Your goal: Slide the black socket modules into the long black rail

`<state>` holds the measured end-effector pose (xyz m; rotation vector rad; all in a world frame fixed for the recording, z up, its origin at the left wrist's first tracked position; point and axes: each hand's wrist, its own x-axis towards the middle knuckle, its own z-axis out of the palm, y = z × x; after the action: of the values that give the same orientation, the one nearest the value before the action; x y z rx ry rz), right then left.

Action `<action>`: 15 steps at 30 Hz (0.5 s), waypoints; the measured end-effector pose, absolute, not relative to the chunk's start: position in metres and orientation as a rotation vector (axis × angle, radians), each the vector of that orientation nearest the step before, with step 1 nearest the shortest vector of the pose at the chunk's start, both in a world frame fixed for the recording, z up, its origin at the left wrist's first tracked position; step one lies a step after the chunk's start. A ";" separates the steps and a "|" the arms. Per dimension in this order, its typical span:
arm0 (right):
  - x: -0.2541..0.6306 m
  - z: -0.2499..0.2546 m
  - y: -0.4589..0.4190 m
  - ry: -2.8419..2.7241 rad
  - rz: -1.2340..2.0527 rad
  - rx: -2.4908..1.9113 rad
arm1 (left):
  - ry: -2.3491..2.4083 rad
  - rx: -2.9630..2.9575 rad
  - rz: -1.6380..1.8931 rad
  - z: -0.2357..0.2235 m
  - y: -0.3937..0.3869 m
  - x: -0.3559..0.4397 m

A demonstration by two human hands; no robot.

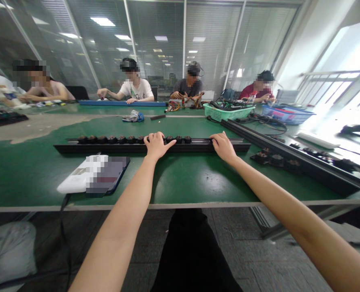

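Note:
A long black rail (122, 149) with a row of round black parts (131, 140) along its top lies across the table in front of me. My left hand (156, 146) is closed over the rail right of its middle, fingers bent across the top among the round parts and thumb stretched to the right. Near the rail's right end, my right hand (224, 147) has its fingers curled over the top edge. Its fingertips are partly hidden, and whether they pinch a small part too is unclear.
Left of my arms lie a white object (73, 182) and a dark phone-like device (119, 174). A second black rail (307, 170) slants along the right. Beyond are a green basket (216, 113) of cables, a blue basket (289, 117), a crumpled cloth (133, 116) and several people working.

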<state>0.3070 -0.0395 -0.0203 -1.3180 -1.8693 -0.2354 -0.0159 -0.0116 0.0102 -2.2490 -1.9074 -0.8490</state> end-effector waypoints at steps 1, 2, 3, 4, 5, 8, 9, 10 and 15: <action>0.307 -0.020 -0.039 -1.870 -0.239 -1.316 | -1.907 -2.249 -0.849 0.010 -0.012 -0.016; 0.307 -0.021 -0.039 -1.870 -0.241 -1.314 | -1.906 -2.249 -0.850 0.010 -0.012 -0.016; 0.307 -0.021 -0.039 -1.869 -0.241 -1.313 | -1.904 -2.248 -0.852 0.010 -0.012 -0.016; 0.308 -0.021 -0.039 -1.868 -0.240 -1.314 | -1.903 -2.247 -0.853 0.010 -0.012 -0.016; 0.308 -0.021 -0.039 -1.865 -0.239 -1.315 | -1.904 -2.247 -0.851 0.010 -0.011 -0.016; 0.308 -0.020 -0.040 -1.858 -0.231 -1.316 | -1.909 -2.248 -0.843 0.010 -0.012 -0.016; 0.308 -0.020 -0.040 -1.857 -0.227 -1.315 | -1.908 -2.251 -0.842 0.010 -0.012 -0.016; 0.308 -0.020 -0.040 -1.857 -0.222 -1.315 | -1.907 -2.252 -0.843 0.010 -0.012 -0.016; 0.309 -0.019 -0.040 -1.844 -0.228 -1.322 | -1.914 -2.250 -0.846 0.012 -0.013 -0.016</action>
<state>0.3093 -0.0401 -0.0189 -1.3219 -1.8444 -0.2277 -0.0157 -0.0132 0.0116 -2.2496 -1.9137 -0.8462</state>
